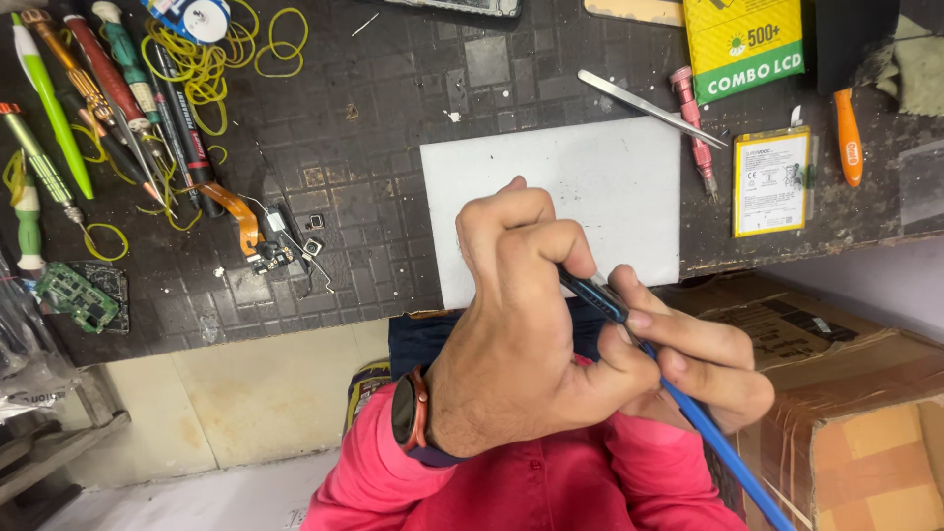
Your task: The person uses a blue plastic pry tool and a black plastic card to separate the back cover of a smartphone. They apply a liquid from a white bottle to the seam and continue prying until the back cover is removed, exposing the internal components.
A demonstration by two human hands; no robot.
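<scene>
Below bench edge, over lap: left hand [511, 344] curled shut around dark slim device [595, 292], held edge-on. Right hand [703, 369] pinching blue tool [723, 447], tip at device edge. White mat [570, 187] just above.

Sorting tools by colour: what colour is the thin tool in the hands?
Blue tool, best seen in the head view, its only view.

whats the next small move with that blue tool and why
Probably slide the blue tool a little further along the edge of the dark device. The left hand clamps the device on edge above the lap, and the right hand steers the tool's tip against it.
</scene>
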